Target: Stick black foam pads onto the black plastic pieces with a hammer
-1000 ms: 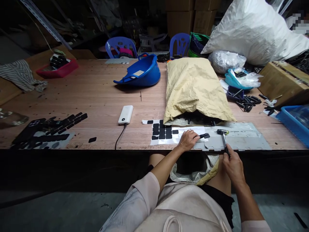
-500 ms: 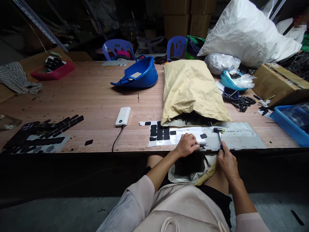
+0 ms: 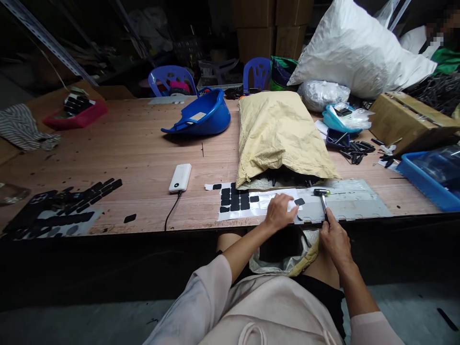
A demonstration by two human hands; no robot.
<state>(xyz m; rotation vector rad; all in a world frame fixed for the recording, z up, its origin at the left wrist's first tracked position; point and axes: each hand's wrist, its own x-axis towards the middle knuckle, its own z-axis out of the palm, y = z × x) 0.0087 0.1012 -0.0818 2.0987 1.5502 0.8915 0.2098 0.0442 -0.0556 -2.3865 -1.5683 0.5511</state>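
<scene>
My right hand [image 3: 337, 238] grips the dark handle of a small hammer [image 3: 322, 196]; its double-faced head, black at one end and yellowish at the other, rests over the grey board [image 3: 354, 196]. Over the right part of a white backing sheet [image 3: 264, 197] is my left hand [image 3: 281, 211], thumb and fingers apart, with nothing visible in it. Black rounded-square pads [image 3: 235, 199] sit in rows on that sheet, and a single black pad [image 3: 299, 201] lies just beyond my left fingertips. Between my legs, an open sack [image 3: 254, 265] hangs below the table edge.
A yellowish sack [image 3: 283, 134] with black parts at its mouth lies behind the sheet. A white power bank [image 3: 180, 178] with a cable and a blue scoop-shaped basin [image 3: 206, 115] are to the left. A blue tray [image 3: 420, 184] stands at the right edge.
My left hand has let go of the thin, blurred piece it held near the table edge, and its fingers have spread. The hammer stays in my right hand. The camera view has shifted slightly.
</scene>
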